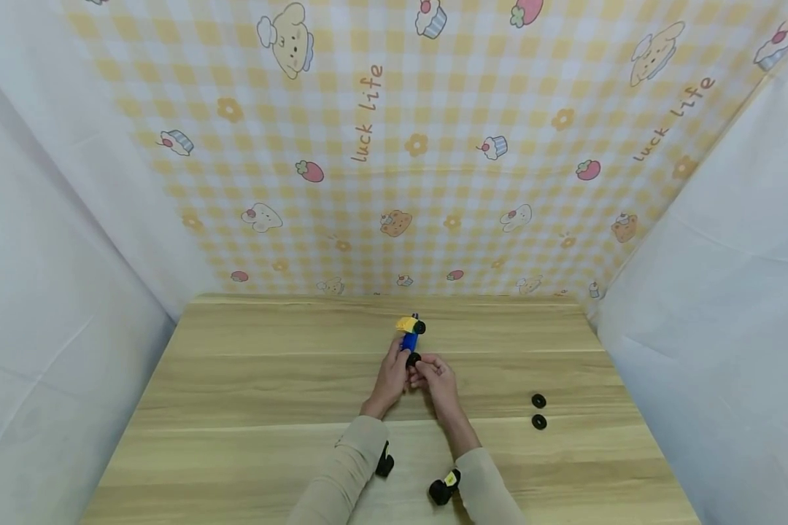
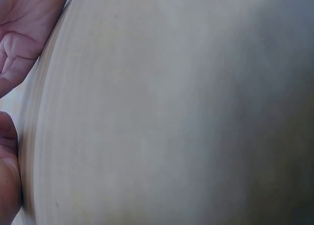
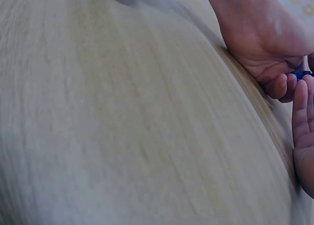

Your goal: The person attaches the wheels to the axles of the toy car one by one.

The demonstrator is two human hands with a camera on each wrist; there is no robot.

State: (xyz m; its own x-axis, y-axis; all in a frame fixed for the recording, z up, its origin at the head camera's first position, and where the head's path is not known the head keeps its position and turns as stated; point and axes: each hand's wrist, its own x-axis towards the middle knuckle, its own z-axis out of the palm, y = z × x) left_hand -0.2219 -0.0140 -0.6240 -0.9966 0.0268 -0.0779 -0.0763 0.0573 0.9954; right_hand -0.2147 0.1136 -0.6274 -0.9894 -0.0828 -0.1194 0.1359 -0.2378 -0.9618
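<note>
In the head view, my left hand [image 1: 390, 378] grips a small toy vehicle from its left side. The toy has a blue body [image 1: 409, 341], a yellow part [image 1: 406, 324] at its far end and a black wheel [image 1: 420, 328] beside that. Another black wheel [image 1: 414, 359] sits at the near end, between the two hands. My right hand [image 1: 438, 379] pinches this near wheel from the right. Both wrist views catch the hands only at the picture's edge; a bit of blue toy [image 3: 300, 75] shows between fingers in the right wrist view.
Two loose black rings [image 1: 542, 405] lie apart on the wooden table [image 1: 256, 372], right of the hands. Black devices sit against the left sleeve [image 1: 385, 467] and right sleeve [image 1: 441, 493]. A checked cloth [image 1: 433, 240] hangs behind; white sheets [image 1: 716, 270] flank the table.
</note>
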